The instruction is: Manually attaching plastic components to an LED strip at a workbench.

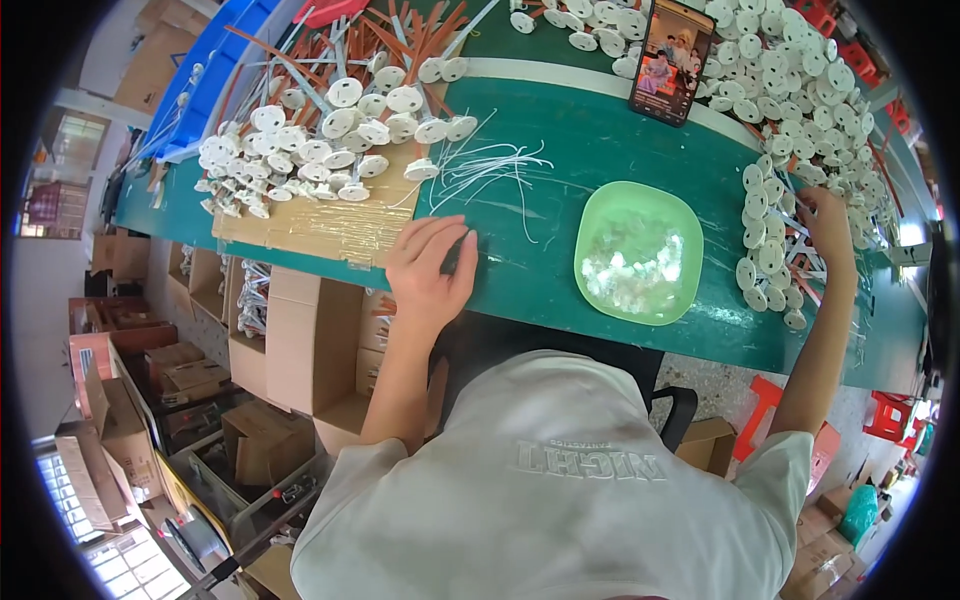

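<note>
A: What is the left hand [430, 268] doing?

B: It is lying palm down near the middle of the frame, on the near edge of the green table [600, 140]. The forearm is coming up from the lower middle. The fingers are stretched out and slightly spread, pointing to the upper right, and they are holding nothing. The fingertips are sitting just beside a loose bunch of thin white strips [490, 165], which is fanning out above them.

A: And the right hand [828, 222]?

B: It is reaching far out at the right of the frame, with the arm nearly straight. The hand is resting at the edge of a pile of white round discs [775, 245]. The fingers are curling down into the pile, but I cannot tell whether they are gripping a disc.

A: What is lying around them?

B: A light green dish [640, 205] with small white bits in it is sitting between the two hands. A phone [672, 60] is leaning upright at the top middle, its screen lit. At the upper left, another heap of white discs [330, 140] is lying partly on a sheet of cardboard [320, 225], with orange and grey sticks [400, 35] behind it and a blue crate [215, 65] further left.

A: Is anything blocking the view?

B: The person's own head and shoulders are filling the lower middle, hiding the table edge there.
</note>
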The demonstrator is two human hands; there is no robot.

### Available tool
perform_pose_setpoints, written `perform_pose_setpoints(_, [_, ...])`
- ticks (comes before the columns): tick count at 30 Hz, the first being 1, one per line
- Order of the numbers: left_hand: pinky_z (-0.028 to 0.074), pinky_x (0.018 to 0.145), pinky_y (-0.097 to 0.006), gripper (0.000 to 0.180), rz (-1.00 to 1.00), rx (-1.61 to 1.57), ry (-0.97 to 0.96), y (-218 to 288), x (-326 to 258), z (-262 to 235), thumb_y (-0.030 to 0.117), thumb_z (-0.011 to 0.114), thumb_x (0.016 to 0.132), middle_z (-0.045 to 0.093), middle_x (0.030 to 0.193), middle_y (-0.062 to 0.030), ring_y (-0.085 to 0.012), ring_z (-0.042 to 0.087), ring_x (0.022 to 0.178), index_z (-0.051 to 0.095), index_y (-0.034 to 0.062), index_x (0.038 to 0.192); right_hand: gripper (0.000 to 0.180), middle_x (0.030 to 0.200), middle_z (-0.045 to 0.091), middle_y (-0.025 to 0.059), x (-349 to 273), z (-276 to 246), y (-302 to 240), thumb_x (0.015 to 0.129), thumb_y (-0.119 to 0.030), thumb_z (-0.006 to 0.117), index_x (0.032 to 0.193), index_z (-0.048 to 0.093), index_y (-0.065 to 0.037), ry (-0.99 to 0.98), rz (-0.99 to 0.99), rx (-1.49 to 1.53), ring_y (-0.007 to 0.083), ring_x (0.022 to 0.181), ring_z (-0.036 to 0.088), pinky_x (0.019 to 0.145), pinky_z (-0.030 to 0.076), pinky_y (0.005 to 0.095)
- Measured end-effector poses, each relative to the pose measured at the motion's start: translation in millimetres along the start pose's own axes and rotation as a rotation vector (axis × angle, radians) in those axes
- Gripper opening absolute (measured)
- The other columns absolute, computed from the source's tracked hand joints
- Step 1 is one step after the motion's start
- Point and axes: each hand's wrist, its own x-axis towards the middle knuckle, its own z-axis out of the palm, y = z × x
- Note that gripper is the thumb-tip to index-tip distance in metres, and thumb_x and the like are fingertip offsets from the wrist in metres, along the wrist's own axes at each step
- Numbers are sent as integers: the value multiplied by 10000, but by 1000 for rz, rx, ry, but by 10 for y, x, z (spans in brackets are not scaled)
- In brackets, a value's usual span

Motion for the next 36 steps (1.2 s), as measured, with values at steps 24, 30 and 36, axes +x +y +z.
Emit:
perform_pose_setpoints(24, [551, 747, -358, 57, -114, -91, -15, 183, -30, 20, -32, 734, 795, 736, 874, -145, -288, 700, 801, 701, -12, 837, 101, 971, 736, 96, -512, -279, -293, 805, -64, 730, 904, 733, -42, 590, -240, -285, 282, 897, 688, 797, 530, 361])
perform_pose_setpoints(30, [546, 775, -347, 171, -159, -418, -179, 629, 189, 49, -20, 699, 806, 736, 935, -164, -277, 704, 828, 700, -28, 977, 85, 898, 737, 83, -1009, -403, -995, 761, 14, 745, 828, 717, -29, 867, -581, -189, 261, 845, 688, 912, 539, 414])
perform_pose_setpoints(36, [534, 841, -344, 513, -129, -1113, -559, 1146, 436, 306, 46, 649, 872, 707, 1093, -170, -256, 692, 925, 511, -25, 1361, 164, 852, 725, 17, -1475, -348, -1643, 623, -51, 781, 766, 711, -92, 643, -824, 50, 212, 814, 668, 982, 490, 604])
